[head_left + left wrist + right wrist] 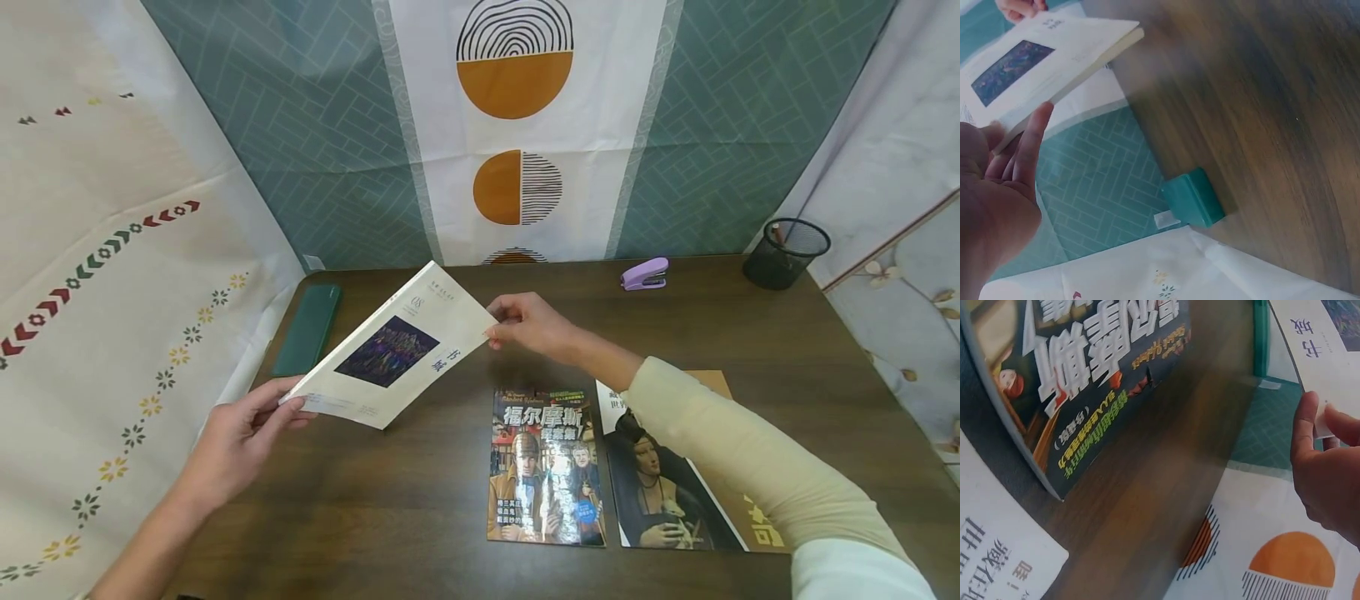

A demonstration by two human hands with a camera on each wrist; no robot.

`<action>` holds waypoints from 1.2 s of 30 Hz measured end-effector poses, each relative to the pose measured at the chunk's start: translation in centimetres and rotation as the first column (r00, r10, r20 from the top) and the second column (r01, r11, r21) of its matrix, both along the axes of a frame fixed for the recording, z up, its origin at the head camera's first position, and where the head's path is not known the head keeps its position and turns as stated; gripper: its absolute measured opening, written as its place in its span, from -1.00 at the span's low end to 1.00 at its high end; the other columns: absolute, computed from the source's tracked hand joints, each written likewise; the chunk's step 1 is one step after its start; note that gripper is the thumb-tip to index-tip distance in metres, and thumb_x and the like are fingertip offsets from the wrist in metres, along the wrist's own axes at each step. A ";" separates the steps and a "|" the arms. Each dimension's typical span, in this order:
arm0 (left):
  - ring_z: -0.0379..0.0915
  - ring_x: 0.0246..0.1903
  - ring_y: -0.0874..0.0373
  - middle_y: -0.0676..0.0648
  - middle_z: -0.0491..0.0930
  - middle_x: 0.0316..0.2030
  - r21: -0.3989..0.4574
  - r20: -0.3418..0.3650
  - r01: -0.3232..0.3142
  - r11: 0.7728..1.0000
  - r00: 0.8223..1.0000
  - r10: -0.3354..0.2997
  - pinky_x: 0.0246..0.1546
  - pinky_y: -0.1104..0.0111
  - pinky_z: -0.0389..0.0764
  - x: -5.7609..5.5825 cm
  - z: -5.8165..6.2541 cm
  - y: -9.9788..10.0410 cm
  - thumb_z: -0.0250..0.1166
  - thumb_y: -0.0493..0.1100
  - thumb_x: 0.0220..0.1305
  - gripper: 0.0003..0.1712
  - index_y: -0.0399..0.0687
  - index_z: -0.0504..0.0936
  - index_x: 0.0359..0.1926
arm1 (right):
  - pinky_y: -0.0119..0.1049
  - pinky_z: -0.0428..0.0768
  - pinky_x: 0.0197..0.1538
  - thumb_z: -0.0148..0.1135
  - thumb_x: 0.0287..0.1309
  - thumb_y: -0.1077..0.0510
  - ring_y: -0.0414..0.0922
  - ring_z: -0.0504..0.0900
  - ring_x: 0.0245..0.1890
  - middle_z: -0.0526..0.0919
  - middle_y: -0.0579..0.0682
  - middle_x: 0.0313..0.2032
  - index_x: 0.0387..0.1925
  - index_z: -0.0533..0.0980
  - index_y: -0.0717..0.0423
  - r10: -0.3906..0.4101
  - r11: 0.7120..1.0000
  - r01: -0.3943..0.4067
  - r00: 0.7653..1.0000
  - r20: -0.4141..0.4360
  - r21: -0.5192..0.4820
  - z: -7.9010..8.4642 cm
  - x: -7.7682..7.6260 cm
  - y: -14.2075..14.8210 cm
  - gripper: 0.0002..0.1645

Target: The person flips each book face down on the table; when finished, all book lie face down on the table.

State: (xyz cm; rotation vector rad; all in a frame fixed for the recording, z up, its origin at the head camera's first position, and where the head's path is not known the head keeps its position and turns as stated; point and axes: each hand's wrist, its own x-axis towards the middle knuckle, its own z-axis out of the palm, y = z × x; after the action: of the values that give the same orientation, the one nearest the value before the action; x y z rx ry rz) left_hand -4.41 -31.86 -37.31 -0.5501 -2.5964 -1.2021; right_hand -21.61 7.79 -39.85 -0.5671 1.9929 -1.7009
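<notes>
Both hands hold a cream paperback book [405, 350] with a dark picture on its cover, tilted above the table. The left hand [243, 425] pinches its lower left corner between thumb and fingers. At the opposite corner, the right hand [536, 327] pinches it the same way. The left wrist view shows the book's page edges and the left hand [1004, 181] under its corner. In the right wrist view the right hand [1329, 459] grips the corner by the printed title. A dark green case [307, 329] lies on the table just beyond the left hand.
A detective comic-style book [546, 475] lies flat at centre front. Beside it lie a book with a portrait cover [652, 492] and a tan book [757, 517], partly under the right sleeve [720, 433]. A purple stapler [645, 273] and black mesh pen holder [783, 254] stand at the back right.
</notes>
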 end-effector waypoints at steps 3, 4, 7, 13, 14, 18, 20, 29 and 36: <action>0.79 -0.24 0.29 -0.19 0.79 -0.10 0.053 -0.010 -0.024 0.998 1.000 0.025 -0.14 0.44 0.72 0.1 0.2 0.2 0.24 -0.60 0.41 -0.56 -0.24 0.70 0.20 | 0.15 0.59 0.29 0.25 0.44 0.42 0.17 0.71 -0.10 0.69 0.29 -0.08 0.08 0.60 0.44 -0.064 0.995 0.070 0.995 0.081 -0.065 0.3 -0.2 0.1 -0.76; 0.79 -0.23 0.28 -0.17 0.79 -0.10 0.070 -0.010 -0.033 0.997 0.999 0.034 -0.12 0.45 0.72 0.1 0.3 0.2 0.23 -0.59 0.42 -0.57 -0.26 0.70 0.20 | 0.12 0.58 0.30 0.24 0.45 0.42 0.18 0.72 -0.06 0.69 0.25 -0.07 0.09 0.60 0.44 -0.079 0.992 0.088 0.992 0.103 -0.087 0.3 -0.2 0.1 -0.75; 0.80 -0.20 0.25 -0.17 0.80 -0.10 0.135 -0.017 -0.043 0.990 0.999 0.045 -0.11 0.40 0.72 0.2 0.5 0.6 0.22 -0.61 0.41 -0.60 -0.35 0.70 0.18 | 0.08 0.55 0.33 0.20 0.47 0.43 0.18 0.74 0.03 0.67 0.29 0.05 0.15 0.57 0.48 -0.100 0.980 0.125 0.981 0.163 -0.153 0.6 -0.3 0.1 -0.71; 0.81 -0.18 0.18 -0.21 0.81 -0.10 0.252 0.021 -0.116 0.961 0.993 0.115 -0.08 0.37 0.73 0.9 0.2 1.4 0.26 -0.60 0.39 -0.65 -0.44 0.71 0.14 | -0.09 0.59 0.30 0.07 0.53 0.45 0.22 0.65 0.26 0.59 0.40 0.25 0.32 0.48 0.53 -0.118 0.951 0.180 0.964 0.240 -0.253 0.9 -0.3 -0.1 -0.59; 0.81 -0.19 0.18 -0.19 0.82 -0.09 0.262 0.023 -0.132 0.956 0.991 0.131 -0.08 0.38 0.72 1.0 0.1 1.5 0.28 -0.59 0.38 -0.65 -0.42 0.72 0.13 | -0.11 0.59 0.29 0.06 0.54 0.45 0.20 0.64 0.27 0.58 0.40 0.26 0.33 0.47 0.53 -0.123 0.944 0.193 0.958 0.260 -0.266 0.9 -0.2 -0.2 -0.58; 0.78 -0.07 0.20 -0.22 0.78 0.04 0.270 -0.031 -0.141 0.953 0.987 0.155 -0.07 0.47 0.70 1.6 -0.9 2.1 0.33 -0.66 0.27 -0.58 -0.43 0.73 0.13 | -0.18 0.61 0.26 0.02 0.59 0.41 0.10 0.65 0.28 0.54 0.37 0.31 0.37 0.45 0.49 -0.134 0.937 0.223 0.941 0.311 -0.270 0.9 -0.3 -0.3 -0.56; 0.74 0.04 0.18 -0.31 0.73 0.08 0.269 -0.090 -0.114 0.956 0.986 0.143 -0.05 0.51 0.68 1.9 -1.6 2.2 0.33 -0.73 0.19 -0.52 -0.47 0.72 0.12 | -0.16 0.59 0.29 0.00 0.61 0.37 0.08 0.62 0.30 0.52 0.30 0.36 0.38 0.46 0.47 -0.137 0.943 0.224 0.936 0.323 -0.247 0.9 -0.4 -0.4 -0.56; 0.67 0.17 0.15 -0.43 0.69 0.09 0.176 -0.221 -0.030 0.984 0.973 0.069 0.02 0.53 0.64 3.7 -5.2 3.7 0.43 -0.84 -0.18 -0.34 -0.44 0.77 0.02 | 0.00 0.53 0.37 0.13 0.55 0.36 0.08 0.57 0.35 0.51 0.17 0.42 0.35 0.55 0.32 -0.204 0.973 0.225 0.945 0.257 -0.055 -0.3 -0.9 -0.7 -0.57; 0.68 0.14 0.21 -0.35 0.74 0.04 0.123 -0.233 -0.043 0.991 0.970 0.071 0.07 0.56 0.59 5.1 -8.2 4.5 0.56 -0.75 -0.32 -0.31 -0.33 0.82 -0.03 | 0.00 0.47 0.43 0.19 0.51 0.37 0.08 0.50 0.42 0.55 0.17 0.41 0.39 0.53 0.28 -0.207 0.978 0.204 0.951 0.231 0.037 -1.8 -1.2 -1.1 -0.52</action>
State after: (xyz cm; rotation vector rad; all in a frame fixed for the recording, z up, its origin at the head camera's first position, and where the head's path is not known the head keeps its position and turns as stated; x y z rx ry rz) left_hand 0.64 -27.35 -45.51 -0.5544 -2.3112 -1.1831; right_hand -22.77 6.73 -41.61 -0.1469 1.9444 -1.7818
